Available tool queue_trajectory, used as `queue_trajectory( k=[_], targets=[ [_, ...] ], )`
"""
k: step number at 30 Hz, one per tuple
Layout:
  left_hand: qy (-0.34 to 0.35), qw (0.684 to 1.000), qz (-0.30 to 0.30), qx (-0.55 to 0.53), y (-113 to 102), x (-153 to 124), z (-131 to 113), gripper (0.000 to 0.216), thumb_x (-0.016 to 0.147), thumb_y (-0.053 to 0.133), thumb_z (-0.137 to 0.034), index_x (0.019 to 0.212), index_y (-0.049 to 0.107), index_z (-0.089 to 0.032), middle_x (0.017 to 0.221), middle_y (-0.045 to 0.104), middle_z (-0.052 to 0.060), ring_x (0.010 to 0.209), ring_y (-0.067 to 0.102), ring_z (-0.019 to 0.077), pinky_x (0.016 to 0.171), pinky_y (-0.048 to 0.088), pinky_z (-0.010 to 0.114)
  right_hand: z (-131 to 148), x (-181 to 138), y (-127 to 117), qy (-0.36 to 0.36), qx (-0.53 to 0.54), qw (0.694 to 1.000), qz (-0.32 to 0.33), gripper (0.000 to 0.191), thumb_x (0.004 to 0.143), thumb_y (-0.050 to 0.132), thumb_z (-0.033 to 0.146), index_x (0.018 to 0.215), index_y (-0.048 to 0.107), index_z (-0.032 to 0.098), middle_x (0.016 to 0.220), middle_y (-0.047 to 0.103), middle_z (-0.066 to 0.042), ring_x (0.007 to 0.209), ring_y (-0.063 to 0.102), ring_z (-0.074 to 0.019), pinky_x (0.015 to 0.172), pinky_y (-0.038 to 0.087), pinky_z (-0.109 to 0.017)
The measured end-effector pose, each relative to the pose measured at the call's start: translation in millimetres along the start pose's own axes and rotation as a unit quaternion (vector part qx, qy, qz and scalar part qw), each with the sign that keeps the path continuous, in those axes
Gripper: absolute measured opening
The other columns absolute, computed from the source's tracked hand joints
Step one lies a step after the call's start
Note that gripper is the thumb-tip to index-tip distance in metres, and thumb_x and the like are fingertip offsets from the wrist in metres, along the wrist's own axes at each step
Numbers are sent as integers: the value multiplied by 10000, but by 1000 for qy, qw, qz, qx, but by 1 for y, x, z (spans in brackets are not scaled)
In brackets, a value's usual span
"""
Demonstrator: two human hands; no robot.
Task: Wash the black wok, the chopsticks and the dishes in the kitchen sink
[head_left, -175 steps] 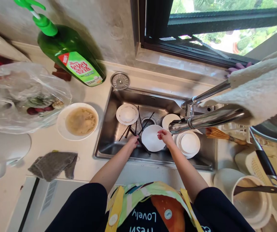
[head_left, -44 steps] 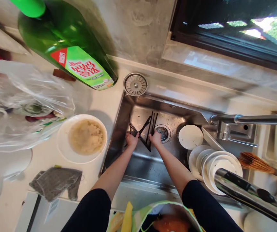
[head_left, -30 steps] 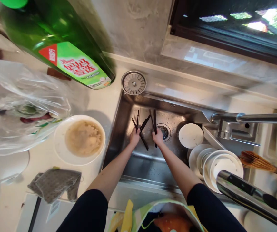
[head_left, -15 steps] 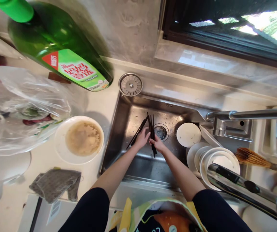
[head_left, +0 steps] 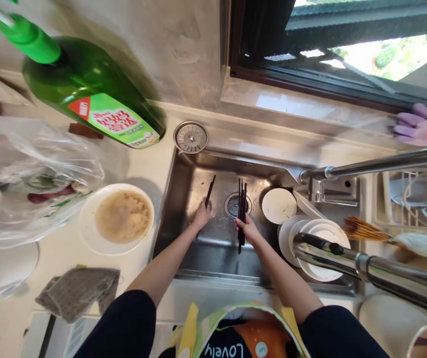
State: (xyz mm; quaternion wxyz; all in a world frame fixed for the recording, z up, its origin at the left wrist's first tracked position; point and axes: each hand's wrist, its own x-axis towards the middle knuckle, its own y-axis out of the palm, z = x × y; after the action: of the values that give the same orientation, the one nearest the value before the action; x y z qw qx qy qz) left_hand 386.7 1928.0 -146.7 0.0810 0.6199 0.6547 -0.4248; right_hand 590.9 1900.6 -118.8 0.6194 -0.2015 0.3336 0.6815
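Observation:
Both my hands are down in the steel sink (head_left: 183,199). My right hand (head_left: 248,229) is closed round a bundle of black chopsticks (head_left: 242,206) held upright over the drain (head_left: 233,205). My left hand (head_left: 201,217) pinches a single black chopstick (head_left: 210,190) on the sink floor to the left of the drain. White bowls and plates (head_left: 310,238) are stacked at the sink's right side, with one small white dish (head_left: 279,205) beside the drain.
A green detergent bottle (head_left: 94,97) looms at upper left. A plate of brownish leftovers (head_left: 118,218), a plastic bag (head_left: 30,169) and a grey cloth (head_left: 77,292) lie on the left counter. The strainer plug (head_left: 191,137) sits behind the sink. The faucet (head_left: 366,166) crosses right.
The scattered chopsticks have been gathered into my right hand. My left hand has moved left onto one remaining chopstick. Earlier the bowls were shifted to the sink's right side.

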Motion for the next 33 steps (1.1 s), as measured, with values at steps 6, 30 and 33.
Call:
queue_trajectory(
  k=[6,30,33],
  targets=[
    [-18,903,194,-382,-3,-57,-44,305,825,553,-465,856,474,-172,802,627,31,668,588,109,681,484,267,19,-25,6,-56,-60,997,4,365,634,716,437,757,464,205,479,408,114,380,341,-53,390,269,-202],
    [108,898,251,-344,-16,-144,-67,514,697,635,-594,932,598,-138,836,589,49,676,491,101,610,389,223,98,-68,46,-124,9,986,111,413,632,737,453,841,490,196,520,568,65,324,374,-47,353,263,-195],
    [131,919,215,-304,-15,-139,-61,551,725,592,-607,1053,630,-165,984,623,78,877,532,164,771,423,269,102,-67,45,-143,-4,987,74,387,666,694,487,825,489,200,596,593,53,338,353,-37,350,258,-195]
  ],
)
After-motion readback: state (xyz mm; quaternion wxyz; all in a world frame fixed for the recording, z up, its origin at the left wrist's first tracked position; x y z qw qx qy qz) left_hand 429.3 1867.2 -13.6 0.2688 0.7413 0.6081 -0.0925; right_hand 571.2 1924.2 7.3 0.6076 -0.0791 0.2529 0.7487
